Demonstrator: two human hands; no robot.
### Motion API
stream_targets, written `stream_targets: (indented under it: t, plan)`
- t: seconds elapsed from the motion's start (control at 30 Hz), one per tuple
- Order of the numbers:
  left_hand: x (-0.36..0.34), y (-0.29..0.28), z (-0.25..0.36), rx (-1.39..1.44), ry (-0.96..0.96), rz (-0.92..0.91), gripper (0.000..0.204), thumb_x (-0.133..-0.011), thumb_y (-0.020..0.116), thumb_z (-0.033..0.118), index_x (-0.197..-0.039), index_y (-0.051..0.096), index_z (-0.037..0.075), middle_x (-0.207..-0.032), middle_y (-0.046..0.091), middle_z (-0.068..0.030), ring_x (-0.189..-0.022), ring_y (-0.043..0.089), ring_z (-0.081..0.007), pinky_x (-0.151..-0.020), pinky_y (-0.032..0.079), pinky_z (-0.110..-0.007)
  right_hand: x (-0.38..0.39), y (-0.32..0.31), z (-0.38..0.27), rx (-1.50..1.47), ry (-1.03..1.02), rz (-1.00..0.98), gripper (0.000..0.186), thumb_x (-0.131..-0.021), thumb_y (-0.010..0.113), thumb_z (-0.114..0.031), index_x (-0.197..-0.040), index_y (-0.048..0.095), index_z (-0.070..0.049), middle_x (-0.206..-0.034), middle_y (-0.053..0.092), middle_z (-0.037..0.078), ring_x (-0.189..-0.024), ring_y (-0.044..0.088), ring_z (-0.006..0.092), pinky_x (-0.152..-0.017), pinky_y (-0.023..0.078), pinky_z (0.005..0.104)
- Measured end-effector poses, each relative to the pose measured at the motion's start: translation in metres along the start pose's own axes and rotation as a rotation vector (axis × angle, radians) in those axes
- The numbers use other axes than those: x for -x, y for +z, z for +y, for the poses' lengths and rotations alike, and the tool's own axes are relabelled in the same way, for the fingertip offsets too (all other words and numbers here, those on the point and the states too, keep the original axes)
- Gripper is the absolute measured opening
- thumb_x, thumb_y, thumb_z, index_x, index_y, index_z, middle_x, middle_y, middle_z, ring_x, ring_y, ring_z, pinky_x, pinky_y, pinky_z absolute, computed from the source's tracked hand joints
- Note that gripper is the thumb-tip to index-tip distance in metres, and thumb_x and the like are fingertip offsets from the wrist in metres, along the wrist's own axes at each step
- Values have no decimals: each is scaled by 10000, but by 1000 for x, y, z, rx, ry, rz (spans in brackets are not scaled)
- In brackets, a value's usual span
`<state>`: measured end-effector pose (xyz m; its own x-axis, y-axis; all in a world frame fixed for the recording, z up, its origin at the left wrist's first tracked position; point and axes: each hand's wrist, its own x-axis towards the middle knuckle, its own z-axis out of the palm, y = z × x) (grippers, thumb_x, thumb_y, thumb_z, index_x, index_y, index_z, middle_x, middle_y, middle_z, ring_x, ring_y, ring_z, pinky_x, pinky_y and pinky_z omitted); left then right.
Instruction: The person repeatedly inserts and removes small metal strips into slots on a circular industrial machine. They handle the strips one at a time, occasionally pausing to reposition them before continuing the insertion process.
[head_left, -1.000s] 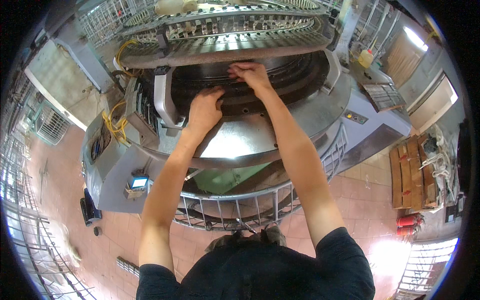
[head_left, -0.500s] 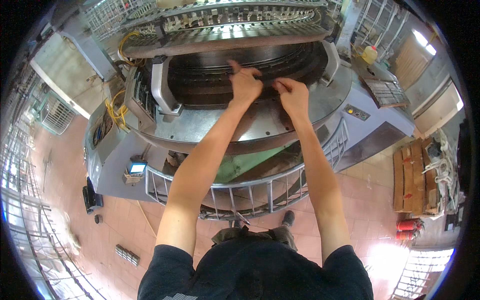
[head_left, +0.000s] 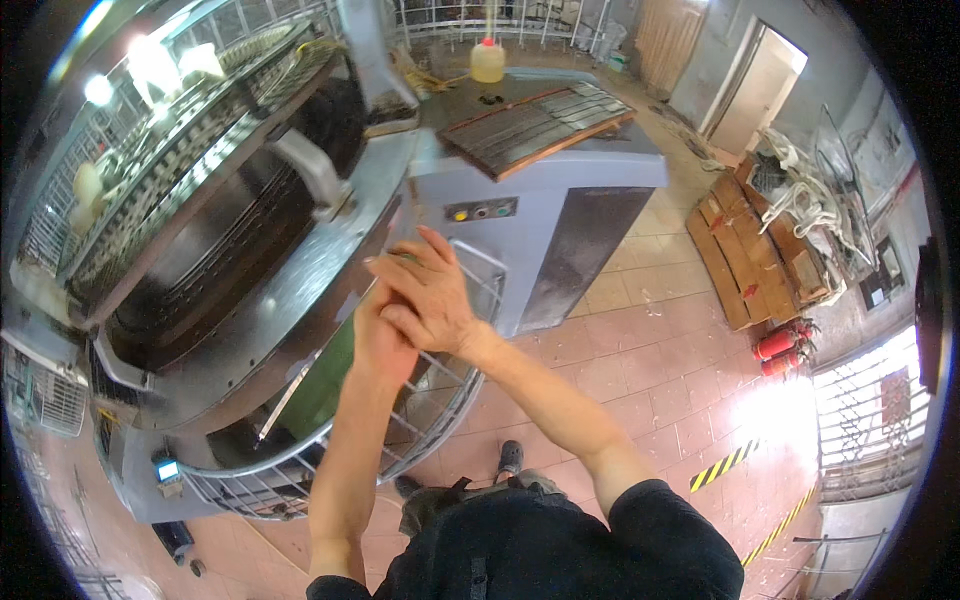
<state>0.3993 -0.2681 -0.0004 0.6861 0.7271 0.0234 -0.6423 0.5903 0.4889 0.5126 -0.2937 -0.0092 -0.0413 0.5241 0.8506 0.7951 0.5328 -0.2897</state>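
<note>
Above wire guard (head_left: 440, 400): right hand (head_left: 425, 295) pressed over left hand (head_left: 380, 340).

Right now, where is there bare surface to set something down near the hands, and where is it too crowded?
Both hands, right hand over left hand, are pressed together holding nothing. The grey metal ledge between the dark cylinder and the wire guard looks bare. The cabinet top is crowded: a tray of metal strips and a yellow jug. The tiled floor lies open.

My right grip (head_left: 425, 295) overlaps my left grip (head_left: 380, 345), both above the wire guard (head_left: 440, 400). Round machine (head_left: 200, 250) to my left; control cabinet (head_left: 540, 200) ahead, jug (head_left: 487, 62) on top; stacked boards (head_left: 760, 250) right.
</note>
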Motion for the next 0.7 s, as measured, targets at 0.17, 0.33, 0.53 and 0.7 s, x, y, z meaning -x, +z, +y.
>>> stream_targets:
  t: [0.17, 0.33, 0.53, 0.7]
  plan:
    - [-22, 32, -32, -519, 23, 101, 572, -1002, 611, 194, -1499, 373, 41, -1253, 666, -197, -1029, 715, -292, -944, 542, -402, 11, -73, 82, -244, 529, -22, 331, -883, 685, -236, -1127, 709, -14, -1058, 719, 148, -968, 670, 250, -911, 510, 392]
    - [-94, 29, -21, -1017, 285, 117, 320, -929, 657, -37, -1241, 594, -68, -1042, 728, -177, -919, 720, -212, -806, 592, -321, -27, -117, 165, -255, 714, 1, 262, -883, 723, -193, -1026, 737, 26, -879, 753, 129, -775, 689, 171, -726, 540, 311]
    - [-183, 6, -16, -965, 426, 98, 211, -924, 636, -82, -1135, 646, -92, -1014, 723, -140, -909, 698, -162, -861, 591, -285, -111, -97, 245, 160, 522, -410, 252, -780, 679, -180, -955, 767, -20, -911, 747, 198, -871, 717, 355, -818, 555, 403]
    - [-200, -16, -31, -839, 446, 138, 212, -948, 645, -38, -1157, 648, -69, -1016, 729, -127, -926, 700, -171, -855, 584, -307, -132, -62, 270, 303, 475, -656, 233, -736, 679, -161, -907, 756, -23, -898, 729, 212, -874, 701, 393, -803, 554, 437]
